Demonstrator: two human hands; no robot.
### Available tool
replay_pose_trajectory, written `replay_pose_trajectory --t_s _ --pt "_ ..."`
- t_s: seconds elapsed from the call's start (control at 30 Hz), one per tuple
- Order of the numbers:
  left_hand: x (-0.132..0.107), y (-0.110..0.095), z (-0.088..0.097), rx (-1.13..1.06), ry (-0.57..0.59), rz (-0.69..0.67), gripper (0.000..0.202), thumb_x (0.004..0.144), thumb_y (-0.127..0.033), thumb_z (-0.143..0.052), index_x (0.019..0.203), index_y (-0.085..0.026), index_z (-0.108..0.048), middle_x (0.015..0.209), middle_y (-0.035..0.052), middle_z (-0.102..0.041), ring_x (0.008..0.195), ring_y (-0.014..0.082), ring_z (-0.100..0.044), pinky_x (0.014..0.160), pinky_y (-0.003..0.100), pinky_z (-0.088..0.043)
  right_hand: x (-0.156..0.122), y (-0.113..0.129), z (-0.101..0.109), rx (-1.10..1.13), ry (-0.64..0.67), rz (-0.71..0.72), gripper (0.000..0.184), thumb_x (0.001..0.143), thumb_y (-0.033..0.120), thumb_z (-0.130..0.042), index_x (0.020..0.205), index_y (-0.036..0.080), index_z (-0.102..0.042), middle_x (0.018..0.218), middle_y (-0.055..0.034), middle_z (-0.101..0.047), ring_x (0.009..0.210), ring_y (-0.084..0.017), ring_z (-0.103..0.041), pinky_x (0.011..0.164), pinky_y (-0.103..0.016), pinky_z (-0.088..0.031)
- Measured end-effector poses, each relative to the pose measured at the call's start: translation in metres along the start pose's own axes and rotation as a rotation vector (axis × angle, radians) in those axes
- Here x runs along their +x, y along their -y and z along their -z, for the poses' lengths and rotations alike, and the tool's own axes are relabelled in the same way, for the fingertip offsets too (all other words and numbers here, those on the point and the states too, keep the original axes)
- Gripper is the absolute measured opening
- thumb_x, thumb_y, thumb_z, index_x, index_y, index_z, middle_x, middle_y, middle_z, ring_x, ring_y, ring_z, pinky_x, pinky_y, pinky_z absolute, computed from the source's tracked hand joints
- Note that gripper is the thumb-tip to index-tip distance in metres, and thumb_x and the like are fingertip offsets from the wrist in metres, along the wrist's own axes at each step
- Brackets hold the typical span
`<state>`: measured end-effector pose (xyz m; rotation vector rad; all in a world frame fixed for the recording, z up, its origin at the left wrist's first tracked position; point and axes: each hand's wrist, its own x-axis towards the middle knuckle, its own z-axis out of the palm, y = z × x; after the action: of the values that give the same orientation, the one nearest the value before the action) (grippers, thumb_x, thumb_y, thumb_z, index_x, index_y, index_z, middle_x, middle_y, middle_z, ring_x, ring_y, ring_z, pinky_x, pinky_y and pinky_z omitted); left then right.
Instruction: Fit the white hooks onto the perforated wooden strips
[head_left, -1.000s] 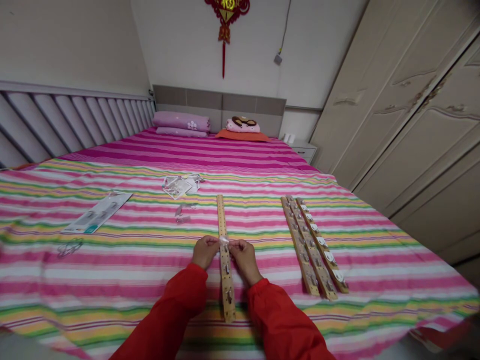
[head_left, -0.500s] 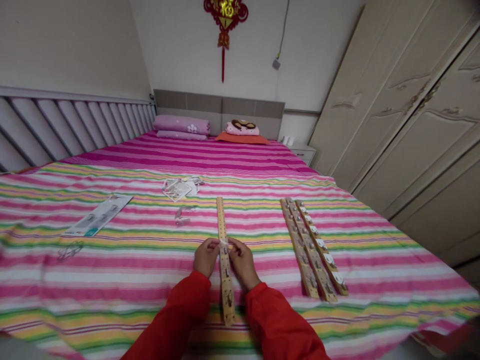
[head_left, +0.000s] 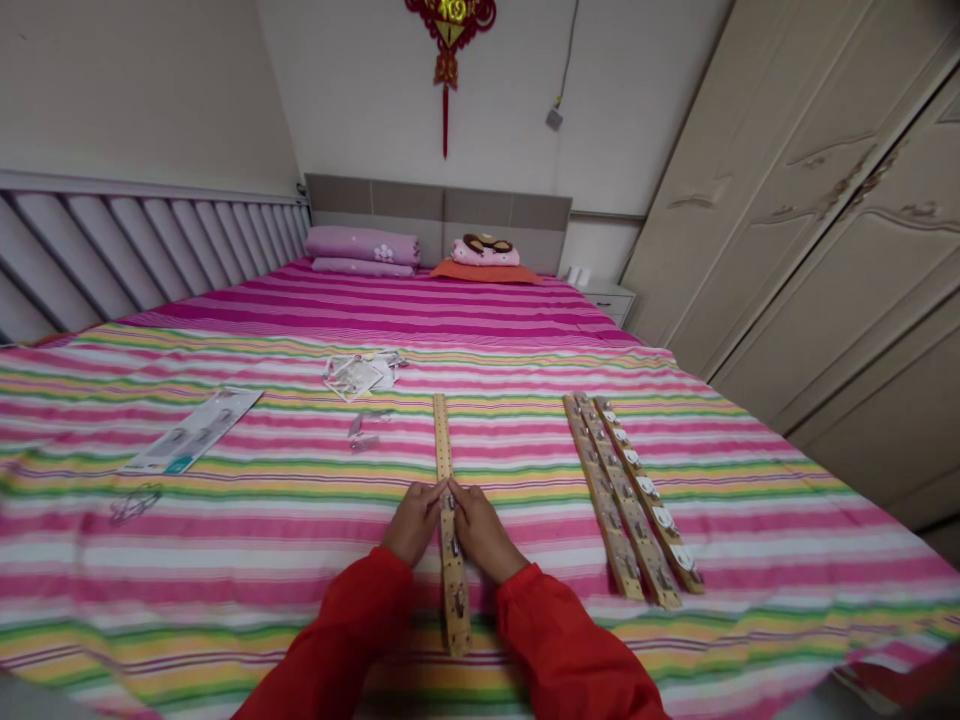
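Observation:
A long wooden strip (head_left: 443, 440) with holes and small metal hooks lies lengthwise on the striped bedsheet (head_left: 225, 540) in front of me. My left hand (head_left: 412, 525) and my right hand (head_left: 480, 530) sit on either side of it, fingertips pinched together on the strip around its middle. What they pinch is too small to name. Both arms wear red sleeves. To the right lie three similar wooden strips (head_left: 630, 495) side by side, fitted with hooks and white pads.
A flat printed package (head_left: 193, 432) lies at the left, with torn clear wrappers (head_left: 358, 374) and small clear bits (head_left: 360, 432) behind the strip. A wire-like item (head_left: 135, 502) rests far left. Pillows (head_left: 364, 248) sit at the headboard. A wardrobe (head_left: 825, 230) stands at the right.
My hands have come closer together and lowered onto the strip. The small white piece that I held above the strip a second ago no longer shows.

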<state>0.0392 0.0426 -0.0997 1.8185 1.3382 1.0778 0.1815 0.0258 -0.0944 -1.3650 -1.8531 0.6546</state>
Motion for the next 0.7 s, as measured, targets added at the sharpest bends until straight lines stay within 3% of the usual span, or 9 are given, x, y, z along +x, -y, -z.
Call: replay_pose_trajectory --t_s 0.27,0.47,0.53,0.6,0.7 --pt "0.007 0.006 0.0 0.042 0.049 0.032 0.044 0.075 -0.024 -0.049 0.116 -0.018 -0.064 0.074 0.002 -0.046 0.076 0.0178 -0.051 0.082 0.036 -0.046 0.008 0.004 0.011 -0.054 0.093 -0.037 0.043 0.084 0.01 -0.043 0.123 0.02 -0.059 0.081 -0.0069 -0.06 0.076 -0.02 -0.056 0.072 -0.029 -0.043" --pt "0.005 0.0 0.004 -0.114 -0.013 0.161 0.046 0.068 -0.026 -0.056 0.112 -0.019 -0.066 0.073 -0.0011 -0.049 0.068 0.0139 -0.049 0.073 0.03 -0.045 0.01 -0.014 0.012 0.481 0.041 -0.056 0.038 0.082 0.028 -0.052 0.119 0.026 -0.062 0.108 -0.0039 -0.067 0.102 -0.021 -0.057 0.091 -0.035 -0.042" --pt "0.004 -0.001 0.005 -0.182 -0.044 0.219 0.048 0.066 -0.029 -0.059 0.112 -0.018 -0.065 0.074 -0.002 -0.05 0.063 0.0122 -0.047 0.069 0.029 -0.045 0.012 -0.019 0.01 0.62 0.016 -0.113 0.04 0.081 0.033 -0.054 0.119 0.025 -0.062 0.104 -0.0027 -0.068 0.096 -0.019 -0.059 0.086 -0.034 -0.044" --pt "0.005 -0.003 0.005 -0.236 -0.062 0.261 0.047 0.064 -0.032 -0.061 0.108 -0.017 -0.066 0.073 -0.0017 -0.052 0.061 0.0121 -0.048 0.068 0.03 -0.045 0.014 -0.021 0.007 0.682 -0.006 -0.189 0.041 0.078 0.037 -0.056 0.115 0.023 -0.065 0.087 -0.0013 -0.069 0.076 -0.017 -0.059 0.075 -0.031 -0.047" --pt "0.006 -0.007 0.005 -0.254 -0.062 0.26 0.037 0.063 -0.033 -0.062 0.094 -0.016 -0.071 0.071 -0.0002 -0.056 0.07 0.016 -0.053 0.074 0.032 -0.044 0.017 -0.018 0.005 0.71 -0.008 -0.242 0.039 0.074 0.043 -0.058 0.102 0.019 -0.071 0.063 0.0024 -0.062 0.055 -0.013 -0.048 0.061 -0.027 -0.042"
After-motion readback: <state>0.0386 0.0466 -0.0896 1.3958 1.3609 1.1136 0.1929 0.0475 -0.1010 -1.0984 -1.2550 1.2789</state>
